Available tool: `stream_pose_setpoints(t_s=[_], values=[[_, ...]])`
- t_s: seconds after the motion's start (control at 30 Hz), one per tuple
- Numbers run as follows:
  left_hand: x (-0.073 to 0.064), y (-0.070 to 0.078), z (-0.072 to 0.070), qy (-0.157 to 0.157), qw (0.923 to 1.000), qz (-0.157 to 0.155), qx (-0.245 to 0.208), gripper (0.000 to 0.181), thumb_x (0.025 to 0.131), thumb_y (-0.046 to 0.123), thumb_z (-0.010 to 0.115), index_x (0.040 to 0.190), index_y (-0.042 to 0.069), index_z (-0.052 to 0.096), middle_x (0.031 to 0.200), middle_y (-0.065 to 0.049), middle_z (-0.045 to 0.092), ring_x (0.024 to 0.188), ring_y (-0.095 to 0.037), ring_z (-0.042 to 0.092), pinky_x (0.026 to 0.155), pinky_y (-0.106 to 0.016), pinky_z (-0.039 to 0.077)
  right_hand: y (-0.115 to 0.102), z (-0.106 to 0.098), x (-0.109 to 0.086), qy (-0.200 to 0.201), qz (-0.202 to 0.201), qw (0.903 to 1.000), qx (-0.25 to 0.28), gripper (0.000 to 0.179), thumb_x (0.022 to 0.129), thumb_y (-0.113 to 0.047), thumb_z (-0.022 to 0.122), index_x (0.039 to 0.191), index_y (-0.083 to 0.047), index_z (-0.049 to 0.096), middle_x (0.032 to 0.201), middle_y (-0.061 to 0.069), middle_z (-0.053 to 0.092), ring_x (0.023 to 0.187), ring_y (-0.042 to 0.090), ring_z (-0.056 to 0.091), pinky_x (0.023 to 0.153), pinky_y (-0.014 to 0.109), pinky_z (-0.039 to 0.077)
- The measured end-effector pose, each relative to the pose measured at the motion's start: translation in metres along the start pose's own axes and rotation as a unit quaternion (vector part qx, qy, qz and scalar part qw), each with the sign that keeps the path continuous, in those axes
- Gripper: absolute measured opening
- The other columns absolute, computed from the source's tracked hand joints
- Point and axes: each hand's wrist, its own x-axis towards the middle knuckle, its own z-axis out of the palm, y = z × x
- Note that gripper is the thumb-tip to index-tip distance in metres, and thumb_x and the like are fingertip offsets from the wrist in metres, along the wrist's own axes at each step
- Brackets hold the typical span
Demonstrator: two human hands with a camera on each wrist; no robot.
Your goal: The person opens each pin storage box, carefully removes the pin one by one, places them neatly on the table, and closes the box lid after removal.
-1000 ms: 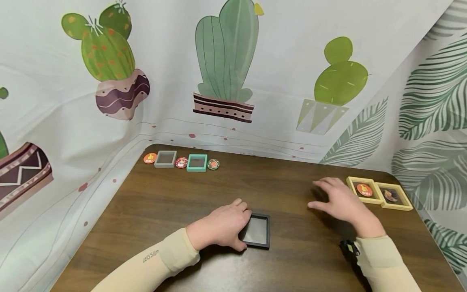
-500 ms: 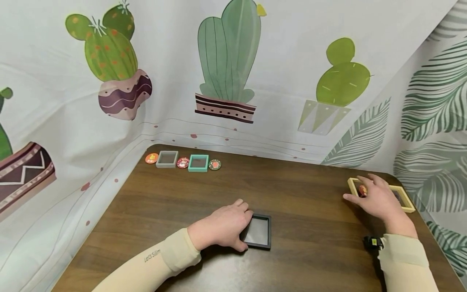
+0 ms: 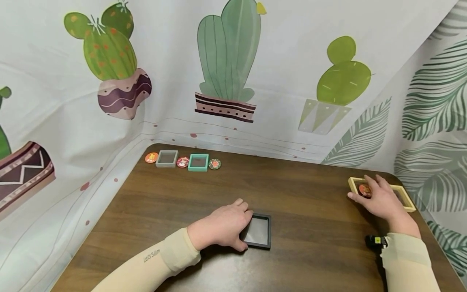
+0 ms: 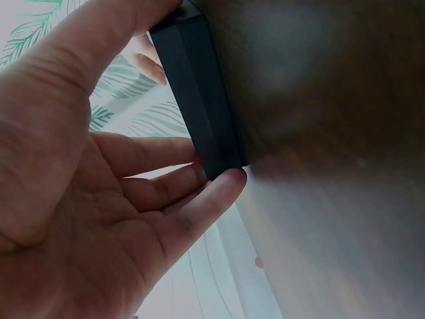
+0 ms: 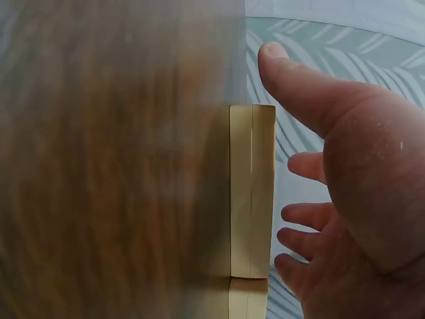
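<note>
In the head view my left hand (image 3: 222,225) grips the left side of a small black square frame (image 3: 269,233) with a clear middle. The left wrist view shows the thumb and fingertips on opposite edges of that black frame (image 4: 199,93). My right hand (image 3: 383,202) hovers over two pale yellow square frames at the table's far right. The left yellow frame (image 3: 351,186) has an orange-red disc (image 3: 365,190) in its middle; the right yellow frame (image 3: 411,205) is partly hidden by the hand. The right wrist view shows a gap between the spread fingers and the yellow frame (image 5: 252,193).
At the back left, an orange disc (image 3: 151,157), a grey frame (image 3: 167,165), a red disc (image 3: 183,162), a teal frame (image 3: 198,169) and a dark green disc (image 3: 215,164) lie in a row. A cactus-print cloth (image 3: 277,113) hangs behind the brown table (image 3: 146,211).
My right hand has moved right and come over the yellow frames, covering part of them. The left hand keeps its hold on the black frame in the same place.
</note>
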Motion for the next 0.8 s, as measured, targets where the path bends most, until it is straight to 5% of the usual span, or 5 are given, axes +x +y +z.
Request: stream_pose_setpoints(t_s=[0.8], values=[[-0.0008, 0.0005, 0.0001, 0.004, 1.0, 0.002, 0.009, 0.079, 0.077, 0.059, 0.093, 0.131, 0.003, 0.074, 0.115, -0.002, 0.065, 0.108, -0.019, 0.055, 0.09, -0.029, 0.056, -0.0047, -0.008, -0.001, -0.059, -0.004, 0.9982, -0.011, 0.101, 0.105, -0.058, 0.07, 0.167, 0.012, 0.03, 0.164, 0.054, 0.014, 0.145, 0.077, 0.024, 0.106, 0.09, 0.031]])
